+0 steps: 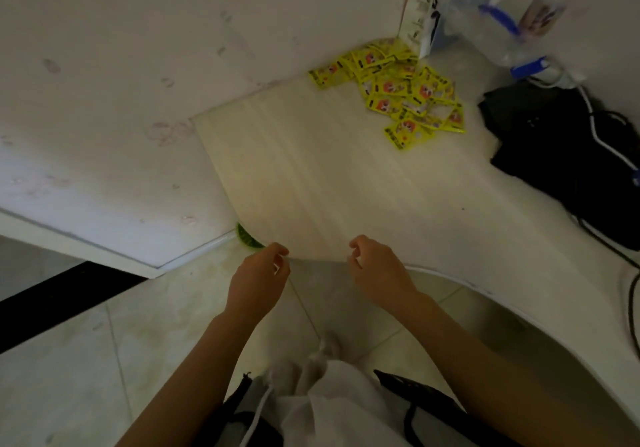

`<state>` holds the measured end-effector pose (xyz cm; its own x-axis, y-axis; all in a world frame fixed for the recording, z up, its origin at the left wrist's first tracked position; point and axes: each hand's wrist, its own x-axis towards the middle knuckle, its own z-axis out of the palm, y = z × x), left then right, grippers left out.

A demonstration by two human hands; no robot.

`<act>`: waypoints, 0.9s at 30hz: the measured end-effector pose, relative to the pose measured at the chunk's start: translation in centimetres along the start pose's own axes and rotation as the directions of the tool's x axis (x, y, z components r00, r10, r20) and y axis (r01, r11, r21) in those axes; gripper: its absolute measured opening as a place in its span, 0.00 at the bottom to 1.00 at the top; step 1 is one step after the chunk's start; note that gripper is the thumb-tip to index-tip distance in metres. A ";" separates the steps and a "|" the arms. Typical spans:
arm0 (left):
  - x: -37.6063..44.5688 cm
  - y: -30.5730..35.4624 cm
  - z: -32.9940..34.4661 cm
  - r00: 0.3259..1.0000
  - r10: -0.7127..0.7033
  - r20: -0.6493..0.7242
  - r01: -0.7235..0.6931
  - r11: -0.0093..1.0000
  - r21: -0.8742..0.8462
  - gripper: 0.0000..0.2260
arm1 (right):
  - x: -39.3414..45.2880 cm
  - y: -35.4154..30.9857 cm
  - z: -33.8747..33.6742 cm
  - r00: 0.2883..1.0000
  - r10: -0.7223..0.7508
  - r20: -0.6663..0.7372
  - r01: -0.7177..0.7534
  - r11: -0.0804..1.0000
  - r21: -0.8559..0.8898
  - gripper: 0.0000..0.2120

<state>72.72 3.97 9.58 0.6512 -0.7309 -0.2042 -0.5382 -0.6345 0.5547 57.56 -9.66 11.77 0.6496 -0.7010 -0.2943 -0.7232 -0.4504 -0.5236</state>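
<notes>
My left hand (260,275) and my right hand (375,268) hover side by side at the near edge of a pale wooden table (329,176). The fingers of both hands are loosely curled, with thumb and forefinger close together, and I see nothing held in either. A heap of several yellow sachets (398,93) with red and white print lies at the table's far side, near the wall corner, well beyond both hands.
A black bag (554,155) with a white cable (595,128) over it lies at the table's right. A clear plastic bag (498,20) with blue parts stands in the far corner. A small green object (246,237) sits by the table's left edge. Tiled floor (86,360) lies below.
</notes>
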 end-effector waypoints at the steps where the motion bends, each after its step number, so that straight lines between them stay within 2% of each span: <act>1: 1.1 0.1 -0.2 1.000 -0.001 0.009 0.001 1.000 0.003 0.09 | 1.1 -0.3 -0.3 1.000 0.006 -0.002 -0.006 1.000 -0.004 0.15; 9: 9.6 0.3 -1.9 0.996 0.056 0.065 -0.056 0.998 0.006 0.09 | 8.4 -1.7 -1.7 0.998 0.063 -0.023 -0.063 0.998 0.022 0.15; 13: 15.6 -0.5 -3.5 0.983 0.110 0.146 -0.115 0.993 0.026 0.09 | 12.4 -2.8 -2.0 0.983 0.161 -0.082 -0.155 0.985 0.083 0.15; 20: 23.2 -1.0 -5.0 0.940 0.200 0.276 -0.231 0.969 0.083 0.09 | 16.5 -2.8 -2.3 0.910 0.398 -0.114 -0.355 0.892 0.280 0.14; 27: 29.8 1.9 -5.2 0.918 0.252 0.305 -0.296 0.949 0.107 0.09 | 19.4 -1.1 -4.0 0.830 0.544 -0.125 -0.473 0.804 0.360 0.13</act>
<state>93.87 -17.74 8.76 0.2993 -0.9079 -0.2934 -0.7608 -0.4127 0.5009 70.06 -25.01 9.85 0.1162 -0.8958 -0.4289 -0.8043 0.1685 -0.5698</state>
